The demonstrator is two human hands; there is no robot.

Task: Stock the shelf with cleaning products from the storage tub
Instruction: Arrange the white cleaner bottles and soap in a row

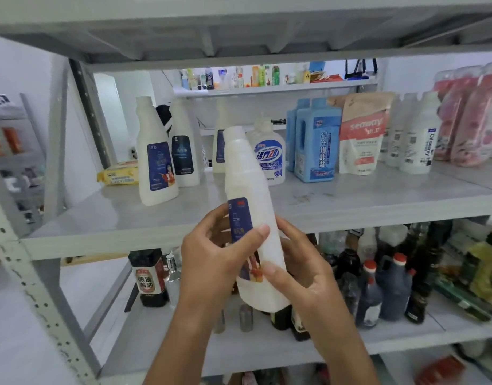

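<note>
A tall white cleaner bottle (249, 173) with a dark blue label is held upright in front of the grey shelf (106, 218), its neck tilted slightly left. My left hand (211, 262) grips its lower left side, thumb across the label. My right hand (300, 270) grips its lower right side and base. Three similar white bottles stand on the shelf: one at the front left (154, 154), one behind it (183, 151), and one partly hidden behind the held bottle (219, 145). The storage tub is out of view.
On the same shelf stand a hand-soap bottle (268, 154), blue detergent jugs (314, 143), a Seaway pouch (361, 134), white bottles (417, 137), pink packs (472, 115) and a yellow soap pack (118, 173). The shelf below holds dark sauce bottles (378, 284).
</note>
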